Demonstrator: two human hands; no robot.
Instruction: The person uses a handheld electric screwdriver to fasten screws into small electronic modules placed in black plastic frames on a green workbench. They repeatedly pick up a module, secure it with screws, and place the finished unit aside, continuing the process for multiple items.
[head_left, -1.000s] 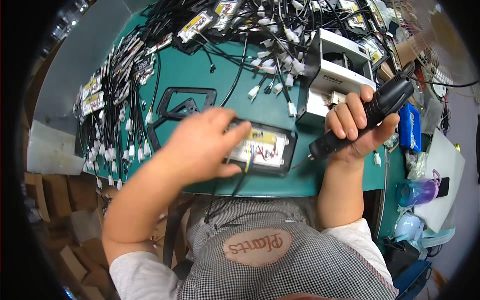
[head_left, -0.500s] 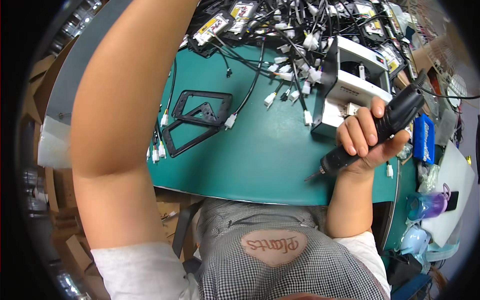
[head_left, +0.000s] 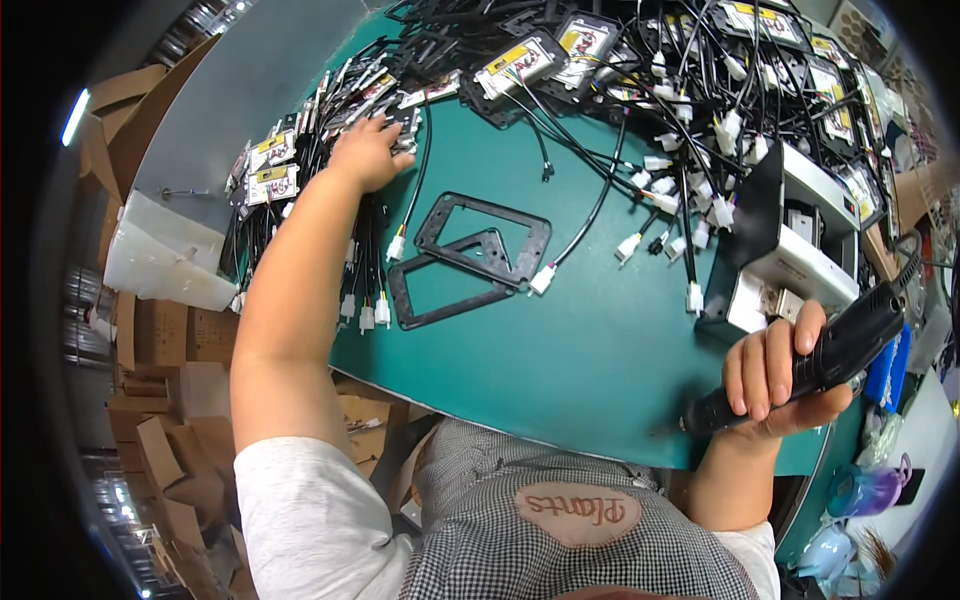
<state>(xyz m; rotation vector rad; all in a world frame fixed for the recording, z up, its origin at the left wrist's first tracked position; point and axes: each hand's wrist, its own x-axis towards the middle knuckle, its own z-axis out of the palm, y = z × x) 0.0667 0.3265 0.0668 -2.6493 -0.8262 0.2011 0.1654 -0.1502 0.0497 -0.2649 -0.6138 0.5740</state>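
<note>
My left hand (head_left: 368, 155) reaches over a heap of wired modules (head_left: 340, 95) at the far left of the bench. Its fingers are spread and touch the heap; nothing shows in its grip. Out on the right, my right hand (head_left: 770, 375) is wrapped around a black electric screwdriver (head_left: 845, 340), whose tip points left and down over the mat. Two black rectangular plastic frames (head_left: 536, 250) lie overlapping on the green mat (head_left: 600, 370) between my arms. A cable with a white connector (head_left: 543, 278) ends beside them.
More black modules with yellow-and-white labels (head_left: 515, 65) and tangled cables cover the bench's far side. A white-and-black box-shaped device (head_left: 800, 250) stands near my right hand. Further right are a blue box (head_left: 888, 370) and a purple-blue bottle (head_left: 870, 490). Cardboard boxes (head_left: 165, 330) sit at left.
My left arm, which crossed the upper left with its hand out of view, now shows its hand on the module heap. The view has shifted left; my right hand keeps hold of the screwdriver.
</note>
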